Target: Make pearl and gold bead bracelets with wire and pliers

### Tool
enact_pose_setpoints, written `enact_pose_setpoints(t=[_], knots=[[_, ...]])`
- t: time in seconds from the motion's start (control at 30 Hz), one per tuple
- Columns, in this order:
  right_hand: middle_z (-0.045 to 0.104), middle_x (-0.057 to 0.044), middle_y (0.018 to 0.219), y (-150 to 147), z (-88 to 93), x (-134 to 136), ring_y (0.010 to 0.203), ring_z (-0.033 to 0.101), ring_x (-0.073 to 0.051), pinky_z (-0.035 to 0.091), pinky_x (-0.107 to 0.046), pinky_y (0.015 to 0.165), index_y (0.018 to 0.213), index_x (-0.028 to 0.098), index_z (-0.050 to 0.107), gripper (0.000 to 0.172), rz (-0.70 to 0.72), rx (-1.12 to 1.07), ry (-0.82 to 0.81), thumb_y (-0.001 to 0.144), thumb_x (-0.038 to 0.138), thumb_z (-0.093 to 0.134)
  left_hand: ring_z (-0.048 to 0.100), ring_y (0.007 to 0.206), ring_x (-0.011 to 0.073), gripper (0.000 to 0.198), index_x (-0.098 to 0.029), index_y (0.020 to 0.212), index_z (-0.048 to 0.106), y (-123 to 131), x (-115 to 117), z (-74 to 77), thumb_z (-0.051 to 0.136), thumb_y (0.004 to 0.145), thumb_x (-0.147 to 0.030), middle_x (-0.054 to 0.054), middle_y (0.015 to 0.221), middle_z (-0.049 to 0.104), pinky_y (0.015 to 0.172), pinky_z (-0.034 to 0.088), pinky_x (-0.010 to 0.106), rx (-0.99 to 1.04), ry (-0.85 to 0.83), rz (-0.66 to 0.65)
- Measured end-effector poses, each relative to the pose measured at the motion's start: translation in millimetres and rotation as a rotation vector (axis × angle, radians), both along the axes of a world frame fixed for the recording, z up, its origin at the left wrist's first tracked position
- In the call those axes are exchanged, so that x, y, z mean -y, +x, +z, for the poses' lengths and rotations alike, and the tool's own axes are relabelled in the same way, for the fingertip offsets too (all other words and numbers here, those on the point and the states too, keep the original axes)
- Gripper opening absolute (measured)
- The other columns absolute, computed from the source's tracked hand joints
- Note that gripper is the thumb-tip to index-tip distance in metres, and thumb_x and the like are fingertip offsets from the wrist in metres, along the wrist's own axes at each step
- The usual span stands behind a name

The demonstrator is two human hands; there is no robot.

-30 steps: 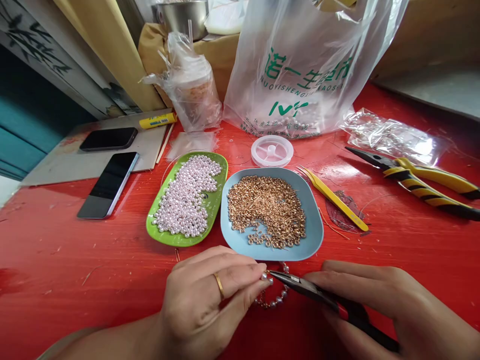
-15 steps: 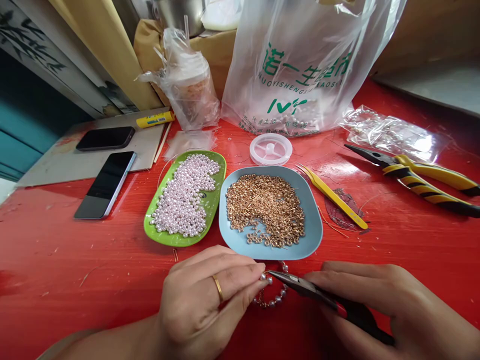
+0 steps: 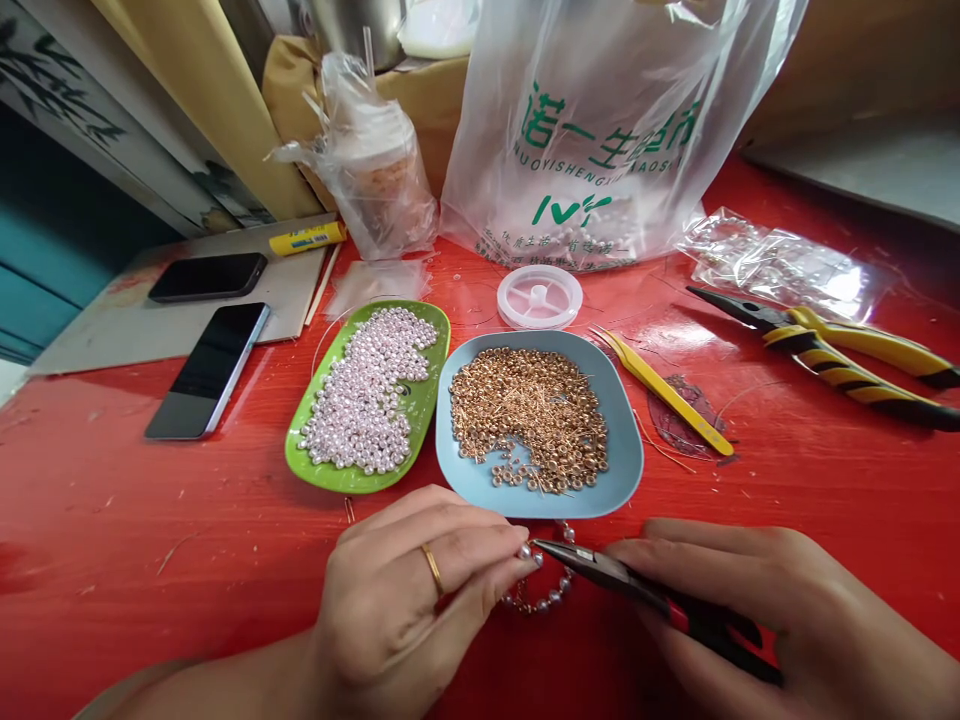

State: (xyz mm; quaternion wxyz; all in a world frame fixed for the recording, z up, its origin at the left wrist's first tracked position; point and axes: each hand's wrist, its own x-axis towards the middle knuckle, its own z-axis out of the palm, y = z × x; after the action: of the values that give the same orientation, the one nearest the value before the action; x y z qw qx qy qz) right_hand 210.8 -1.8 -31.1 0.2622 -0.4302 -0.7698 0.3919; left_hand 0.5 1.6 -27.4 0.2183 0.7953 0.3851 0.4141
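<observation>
Between its thumb and fingertips, my left hand (image 3: 424, 590) pinches the end of a beaded chain (image 3: 553, 597) strung with pearl-like beads. The chain hangs in a loop below the fingertips. My right hand (image 3: 757, 600) is wrapped round dark needle-nose pliers (image 3: 600, 567) with a red accent on the handle. Their tip meets the chain beside the pinched beads; whether the jaws grip a wire there is too small to tell. Just beyond my hands lie a blue tray (image 3: 469, 488) of gold beads and pins and a green tray (image 3: 300, 462) of pinkish pearl beads.
Yellow tweezers (image 3: 667, 395) and yellow-black pliers (image 3: 825, 350) lie to the right. A clear round spool (image 3: 540, 297) sits behind the trays, before a plastic bag (image 3: 600, 120) and a wrapped cup (image 3: 382, 180). Two phones, one a grey-edged phone (image 3: 210, 370), rest at left.
Both hands hold nearly the same pose, with the pliers' tip still at the beads. The whole view has shifted very slightly. Nothing was taken up or let go.
</observation>
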Motion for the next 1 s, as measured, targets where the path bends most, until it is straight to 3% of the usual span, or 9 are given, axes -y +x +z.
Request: enact_pose_setpoints(t=[0.07,0.2,0.37,0.67,0.83,1.0], knots=[[0.064,0.002,0.059,0.3,-0.8,-0.3,0.05,0.063,-0.011,0.046,-0.015,0.041,0.069,0.024,0.062,0.027,-0.007,-0.034,0.013,0.074,0.007,0.042,0.062,0.059,0.0102,0.004,-0.009,0.075,0.066,0.1,-1.1,0.4,0.069,0.074,-0.006,0.003,0.065,0.069,0.057,0.054,0.019,-0.018,-0.033,0.036],[0.064,0.004,0.057,-0.5,-1.3,-1.6,0.042,0.058,-0.009,0.044,-0.015,0.038,0.072,0.026,0.063,0.031,-0.034,-0.09,0.098,0.071,0.005,0.04,0.057,0.05,0.0101,0.012,-0.012,0.066,0.063,0.2,-4.1,0.3,0.07,0.075,-0.015,0.0,0.055,0.064,0.047,0.049,0.02,0.025,-0.12,0.053],[0.062,0.003,0.054,-2.0,0.3,-3.1,0.04,0.057,-0.009,0.044,-0.016,0.037,0.073,0.026,0.062,0.033,-0.052,-0.091,0.194,0.069,0.002,0.038,0.063,0.051,0.0099,0.004,-0.011,0.072,0.071,0.4,-5.4,-1.0,0.071,0.071,-0.007,0.002,0.059,0.071,0.052,0.053,0.015,0.158,-0.264,0.006],[0.061,0.004,0.058,0.1,-4.0,-3.4,0.041,0.056,-0.009,0.043,-0.016,0.036,0.082,0.026,0.06,0.03,-0.016,-0.095,0.293,0.074,0.005,0.041,0.068,0.054,0.0081,0.032,-0.022,0.081,0.077,3.2,-4.6,1.4,0.072,0.063,0.004,-0.002,0.065,0.076,0.056,0.053,0.005,0.349,-0.494,0.031],[0.061,0.004,0.061,1.6,-6.2,-1.9,0.045,0.057,-0.009,0.043,-0.017,0.037,0.083,0.026,0.057,0.026,-0.014,-0.064,0.334,0.075,0.006,0.042,0.07,0.055,0.0078,0.037,-0.031,0.087,0.075,-1.1,-3.6,2.4,0.071,0.068,0.0,-0.006,0.07,0.076,0.055,0.055,0.006,0.395,-0.701,-0.023],[0.062,0.003,0.063,2.2,-4.1,0.0,0.046,0.058,-0.01,0.043,-0.02,0.038,0.085,0.025,0.057,0.026,-0.003,-0.018,0.351,0.076,0.006,0.041,0.07,0.055,0.0073,0.036,-0.034,0.086,0.075,-1.1,-1.6,2.1,0.071,0.07,-0.002,-0.008,0.071,0.076,0.054,0.056,0.006,0.445,-0.76,-0.03]])
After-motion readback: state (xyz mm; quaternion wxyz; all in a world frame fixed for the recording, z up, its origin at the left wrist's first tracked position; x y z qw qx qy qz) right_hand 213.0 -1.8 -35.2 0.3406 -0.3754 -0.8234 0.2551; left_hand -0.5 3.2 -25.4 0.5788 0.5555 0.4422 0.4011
